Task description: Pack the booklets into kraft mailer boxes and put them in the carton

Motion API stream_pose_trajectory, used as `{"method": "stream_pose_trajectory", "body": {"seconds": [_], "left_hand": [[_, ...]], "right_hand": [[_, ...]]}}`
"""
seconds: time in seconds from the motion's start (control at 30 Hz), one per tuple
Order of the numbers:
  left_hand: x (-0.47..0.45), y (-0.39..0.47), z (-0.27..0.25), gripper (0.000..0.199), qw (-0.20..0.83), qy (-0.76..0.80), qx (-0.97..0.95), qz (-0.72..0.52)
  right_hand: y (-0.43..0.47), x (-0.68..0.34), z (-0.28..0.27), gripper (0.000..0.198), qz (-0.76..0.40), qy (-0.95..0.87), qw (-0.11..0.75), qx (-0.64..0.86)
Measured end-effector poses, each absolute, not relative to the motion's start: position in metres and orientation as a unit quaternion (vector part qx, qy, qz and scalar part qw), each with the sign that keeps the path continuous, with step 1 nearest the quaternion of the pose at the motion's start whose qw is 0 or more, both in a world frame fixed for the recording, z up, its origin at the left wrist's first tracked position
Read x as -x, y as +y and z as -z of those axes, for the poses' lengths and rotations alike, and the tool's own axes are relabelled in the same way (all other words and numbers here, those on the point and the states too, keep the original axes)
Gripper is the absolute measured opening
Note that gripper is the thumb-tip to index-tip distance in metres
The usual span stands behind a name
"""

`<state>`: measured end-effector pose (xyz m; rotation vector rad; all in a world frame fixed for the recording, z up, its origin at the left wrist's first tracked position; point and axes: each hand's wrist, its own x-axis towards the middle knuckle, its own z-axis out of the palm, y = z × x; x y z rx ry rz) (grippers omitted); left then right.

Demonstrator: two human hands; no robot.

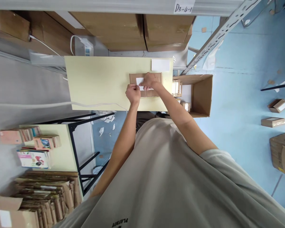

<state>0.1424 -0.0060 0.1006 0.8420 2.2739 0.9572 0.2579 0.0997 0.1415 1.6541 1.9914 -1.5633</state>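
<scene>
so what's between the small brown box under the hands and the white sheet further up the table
Nothing: in the head view only bare yellow table separates the brown box from the white sheet.

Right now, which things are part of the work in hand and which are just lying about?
In hand:
left hand
right hand
white label
flat cardboard parcel
pale yellow table

Lying about:
white sheet
open carton
book stacks
shelf boxes

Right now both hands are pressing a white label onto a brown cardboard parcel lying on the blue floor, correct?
Not quite. The head view shows the left hand and right hand at the white label on the brown cardboard parcel, but it lies on the pale yellow table, not the floor.
</scene>
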Motion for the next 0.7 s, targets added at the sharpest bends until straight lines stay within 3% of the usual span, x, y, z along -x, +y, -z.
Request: {"method": "stream_pose_trajectory", "body": {"seconds": [0.17, 0.37, 0.5, 0.7], "left_hand": [[-0.140, -0.011, -0.098, 0.015, 0.277, 0.835, -0.332, -0.339], [-0.132, -0.017, -0.085, 0.026, 0.307, 0.810, -0.327, -0.378], [-0.128, -0.016, -0.076, 0.033, 0.330, 0.796, -0.310, -0.401], [-0.119, -0.004, -0.071, 0.047, 0.367, 0.802, -0.252, -0.399]], "right_hand": [[0.102, -0.246, -0.136, 0.046, 0.515, 0.633, 0.051, -0.576], [0.099, -0.230, -0.114, 0.064, 0.434, 0.667, -0.017, -0.606], [0.098, -0.233, -0.109, 0.066, 0.416, 0.687, 0.016, -0.595], [0.075, -0.242, -0.123, 0.053, 0.378, 0.731, 0.066, -0.564]]}}
